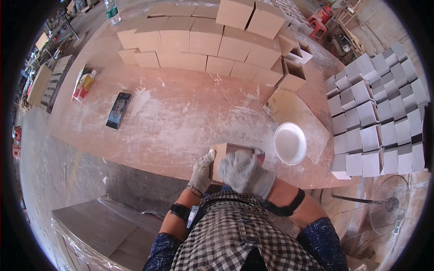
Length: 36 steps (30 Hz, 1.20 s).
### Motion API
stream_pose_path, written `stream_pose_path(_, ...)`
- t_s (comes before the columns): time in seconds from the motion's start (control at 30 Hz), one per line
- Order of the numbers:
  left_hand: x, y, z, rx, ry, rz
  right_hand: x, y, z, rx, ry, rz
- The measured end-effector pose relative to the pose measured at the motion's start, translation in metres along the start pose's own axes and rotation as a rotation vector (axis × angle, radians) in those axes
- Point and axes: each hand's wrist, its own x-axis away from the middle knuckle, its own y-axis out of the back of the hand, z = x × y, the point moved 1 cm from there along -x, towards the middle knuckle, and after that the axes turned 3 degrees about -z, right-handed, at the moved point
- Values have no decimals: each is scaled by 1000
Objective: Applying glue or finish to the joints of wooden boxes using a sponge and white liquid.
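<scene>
The left grip [201, 171] is holding a small box [219, 159] by its left side, bent close against it. The right grip [246, 172] is resting curled over the box; whether it is clasping anything cannot be told. A white bowl [304, 144] is standing on the table [176, 122] right of both, and stacked boxes [205, 38] are rising beyond.

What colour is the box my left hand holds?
The box is tan, shown in the head view.
</scene>
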Motion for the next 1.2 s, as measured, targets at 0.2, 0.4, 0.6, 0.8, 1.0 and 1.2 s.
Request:
stream_pose_path(0.2,4,-2,-5,-62,-10,-52,3,25,-3,-343,61,254)
stream_pose_path(0.4,5,-9,-6,-113,-47,-48,-10,-25,-57,-387,-459,-73)
stream_pose_path(0.6,-5,3,-2,28,39,-25,-8,-20,-17,-375,-325,-34)
stream_pose_path(0.8,-4,2,-5,-64,10,-5,10,2,10,-361,-320,354)
stream_pose_path(1.0,-3,-1,-6,41,-13,-6,37,15,-19,-521,-322,59)
stream_pose_path(1.2,-13,7,-1,56,45,41,29,9,9,-681,-581,-281)
